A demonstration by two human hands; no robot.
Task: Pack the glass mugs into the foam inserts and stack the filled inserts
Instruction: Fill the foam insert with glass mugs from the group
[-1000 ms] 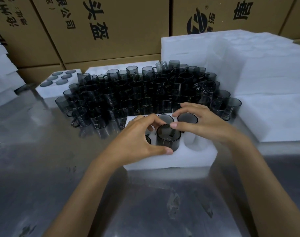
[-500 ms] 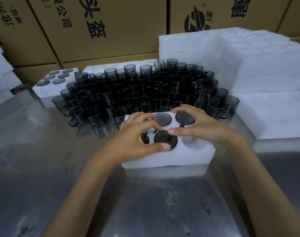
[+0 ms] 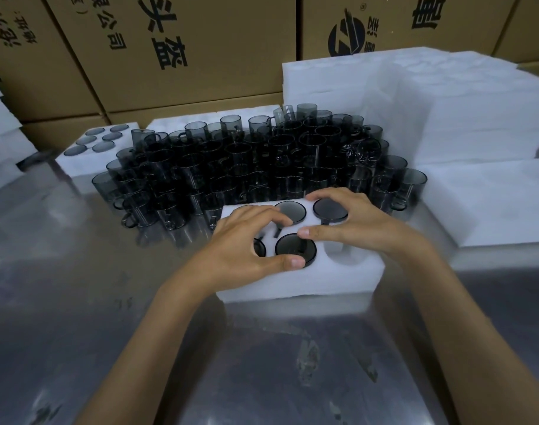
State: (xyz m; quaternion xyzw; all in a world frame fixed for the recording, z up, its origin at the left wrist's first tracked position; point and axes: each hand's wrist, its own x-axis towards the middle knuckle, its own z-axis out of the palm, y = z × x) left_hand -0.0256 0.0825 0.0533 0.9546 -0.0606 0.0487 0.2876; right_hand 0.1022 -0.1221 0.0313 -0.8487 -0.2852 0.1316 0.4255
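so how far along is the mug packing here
Done: one filled insert sits at far left, all visible holes occupied. In hand: the left hand and right hand rest on the near insert, fingers around a front-row mug; its front-right hole is empty. Left: the big cluster of loose mugs, and no filled inserts appear stacked.

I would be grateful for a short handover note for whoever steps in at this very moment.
Left hand: fingers curled over the white foam insert on the steel table, thumb at the near rim of the smoky grey glass mug seated in the near-middle hole.
Right hand: thumb on that mug's far rim, fingers by the far-right seated mug.
Done: at least four holes filled; a filled insert sits far left.
Left: the near-right hole is empty; loose mugs wait behind. Fill it, then stack.
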